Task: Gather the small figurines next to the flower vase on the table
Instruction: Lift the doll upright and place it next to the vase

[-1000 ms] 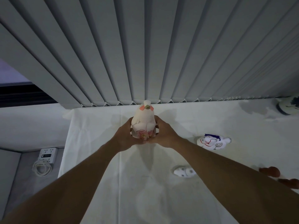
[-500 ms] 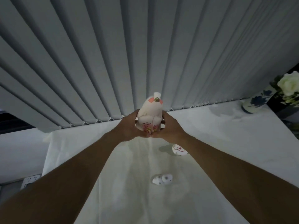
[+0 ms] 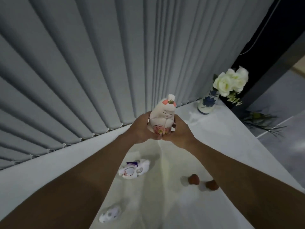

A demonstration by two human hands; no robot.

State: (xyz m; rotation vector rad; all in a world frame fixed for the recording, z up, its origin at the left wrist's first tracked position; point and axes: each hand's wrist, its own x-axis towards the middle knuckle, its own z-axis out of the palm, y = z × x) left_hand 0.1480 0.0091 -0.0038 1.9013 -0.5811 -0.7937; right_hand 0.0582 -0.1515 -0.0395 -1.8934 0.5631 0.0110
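Note:
Both hands hold a tall white doll figurine [image 3: 163, 115] with pink flower markings upright above the white-clothed table [image 3: 214, 142]. My left hand [image 3: 140, 129] cups its left side and my right hand [image 3: 179, 132] its right side. The blue-and-white flower vase [image 3: 207, 103] with white roses [image 3: 230, 81] stands at the table's far right corner. Under my arms lie a white figurine with purple and red marks [image 3: 133, 169], a small white spotted figurine [image 3: 109, 214], and two small brown figurines [image 3: 194, 179] [image 3: 212, 185].
Grey vertical blinds [image 3: 99, 63] hang close behind the table's far edge. To the right, the table drops off to a grey floor [image 3: 283, 138], where a dark green plant [image 3: 260, 121] lies. A dark frame [image 3: 267, 52] stands behind the vase.
The view has swung right: the vase and roses now show fully. My hands carried the doll figurine to the right, and the brown figurines are back in sight.

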